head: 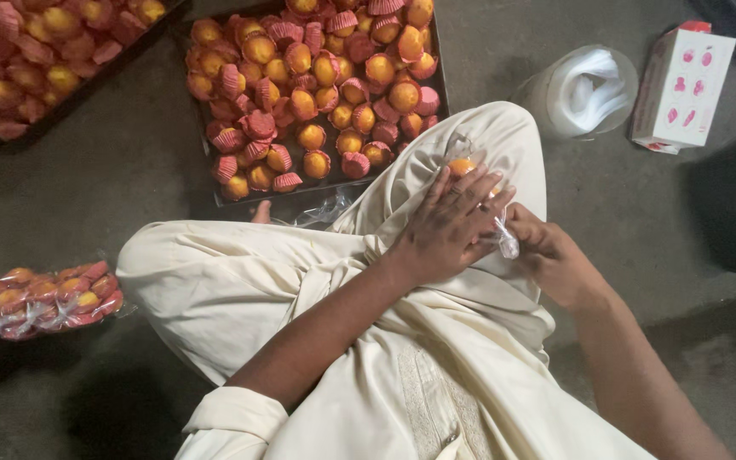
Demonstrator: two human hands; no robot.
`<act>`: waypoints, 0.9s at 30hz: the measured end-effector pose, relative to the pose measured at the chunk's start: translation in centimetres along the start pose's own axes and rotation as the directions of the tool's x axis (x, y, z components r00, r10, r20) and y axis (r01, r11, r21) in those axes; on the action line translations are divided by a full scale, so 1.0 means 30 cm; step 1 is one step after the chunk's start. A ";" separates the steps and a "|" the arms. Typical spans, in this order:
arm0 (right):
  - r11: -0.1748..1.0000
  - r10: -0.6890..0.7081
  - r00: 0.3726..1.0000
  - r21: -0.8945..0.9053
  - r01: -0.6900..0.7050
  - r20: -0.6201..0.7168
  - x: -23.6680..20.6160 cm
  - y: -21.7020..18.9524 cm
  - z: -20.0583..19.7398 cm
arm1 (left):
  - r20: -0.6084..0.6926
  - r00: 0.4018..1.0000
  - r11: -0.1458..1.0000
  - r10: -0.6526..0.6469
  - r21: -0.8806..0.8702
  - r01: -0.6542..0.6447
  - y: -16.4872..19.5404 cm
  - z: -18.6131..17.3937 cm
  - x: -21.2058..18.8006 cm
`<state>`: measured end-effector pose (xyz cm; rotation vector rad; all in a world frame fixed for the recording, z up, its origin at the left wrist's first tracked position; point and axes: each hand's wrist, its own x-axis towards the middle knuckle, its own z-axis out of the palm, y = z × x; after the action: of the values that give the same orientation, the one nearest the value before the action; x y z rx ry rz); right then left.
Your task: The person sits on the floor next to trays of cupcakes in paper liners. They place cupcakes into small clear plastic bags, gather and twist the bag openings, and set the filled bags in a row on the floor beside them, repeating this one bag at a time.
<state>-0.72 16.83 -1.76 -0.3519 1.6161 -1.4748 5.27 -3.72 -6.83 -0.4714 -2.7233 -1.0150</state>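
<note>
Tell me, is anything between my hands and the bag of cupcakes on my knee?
Nothing visible. The left hand lies flat on the clear bag of cupcakes, and the right hand pinches its twisted plastic end.

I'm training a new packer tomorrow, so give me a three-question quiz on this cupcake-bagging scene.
1. True or false: the left hand presses a clear bag of cupcakes against the knee.
2. Where do the finished packs lie? A) in the tray B) on the floor at the person's left C) on the white carton
3. Fill in: the right hand pinches the bag's twisted ____.

Key: 1 true; 2 B; 3 end.
</note>
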 end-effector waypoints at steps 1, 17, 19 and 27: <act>0.997 -0.011 1.000 0.075 0.010 0.022 0.001 -0.001 -0.007 | 0.013 1.000 1.000 -0.018 0.006 0.018 0.002 -0.007 0.001; 0.899 0.098 0.983 0.437 -0.019 -0.158 -0.002 0.044 -0.013 | -0.142 0.989 0.999 -0.048 -0.032 0.044 0.014 0.027 0.030; 0.891 0.134 0.977 0.453 -0.045 -0.167 -0.005 0.061 -0.012 | -0.142 0.988 0.999 -0.052 -0.007 0.052 0.016 0.028 0.033; 0.922 0.143 0.989 0.357 -0.148 0.042 -0.028 0.126 -0.096 | -0.131 0.990 0.999 -0.043 -0.008 0.042 0.056 0.011 0.052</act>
<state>-1.11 20.25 -5.13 -0.0326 1.2941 -1.6088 4.39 -1.93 -5.61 -0.3362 -2.6247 -1.0257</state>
